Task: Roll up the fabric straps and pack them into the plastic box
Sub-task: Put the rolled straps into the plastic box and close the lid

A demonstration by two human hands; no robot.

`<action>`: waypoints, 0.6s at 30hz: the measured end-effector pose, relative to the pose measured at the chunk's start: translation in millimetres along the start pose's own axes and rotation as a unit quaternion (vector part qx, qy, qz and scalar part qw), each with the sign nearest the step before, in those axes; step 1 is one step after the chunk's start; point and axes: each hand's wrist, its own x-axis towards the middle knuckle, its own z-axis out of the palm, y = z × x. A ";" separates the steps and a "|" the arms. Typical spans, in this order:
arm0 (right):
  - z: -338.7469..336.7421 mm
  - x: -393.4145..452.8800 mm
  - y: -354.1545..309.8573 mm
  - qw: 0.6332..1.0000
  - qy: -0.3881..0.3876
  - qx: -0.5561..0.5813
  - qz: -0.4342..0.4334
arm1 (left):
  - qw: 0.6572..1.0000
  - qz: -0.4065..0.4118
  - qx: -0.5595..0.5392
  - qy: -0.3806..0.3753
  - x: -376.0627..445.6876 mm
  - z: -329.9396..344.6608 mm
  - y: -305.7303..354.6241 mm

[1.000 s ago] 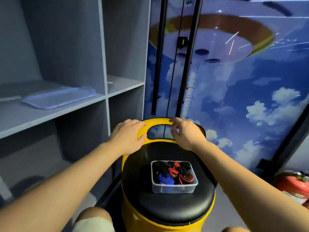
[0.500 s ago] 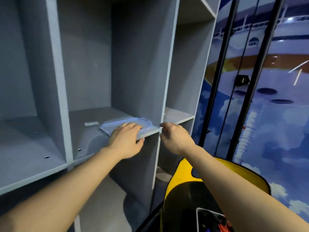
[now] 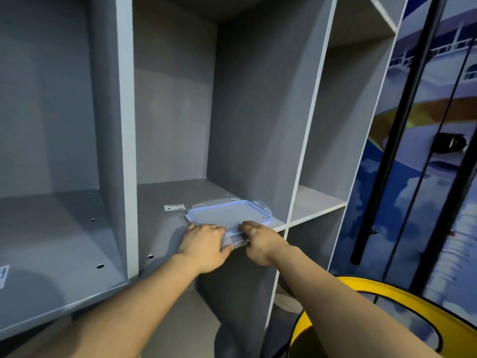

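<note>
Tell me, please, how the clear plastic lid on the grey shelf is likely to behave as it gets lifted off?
The lid looks thin and flat, so it is probably light and may flex a little. Its smooth surface on the smooth shelf suggests it slides easily. Both the left hand and right hand take its near edge, which should keep it level.

The box lid [image 3: 228, 214] lies on the middle shelf [image 3: 165, 226] at its front right corner, a label sticker [image 3: 174, 208] just behind-left, the stool [image 3: 387, 293] below right.
</note>
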 end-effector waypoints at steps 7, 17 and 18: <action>1.1 -6.9 9.9 0.987 0.111 -0.108 -0.039 | 0.997 0.002 0.050 0.054 -9.1 -22.7 16.8; -79.5 -92.9 37.7 0.941 0.318 -0.106 -0.041 | 0.948 0.136 0.001 0.286 -14.5 -106.6 57.8; -87.9 -108.2 43.0 0.935 0.336 -0.109 -0.036 | 0.944 0.145 -0.024 0.294 -15.5 -116.3 69.4</action>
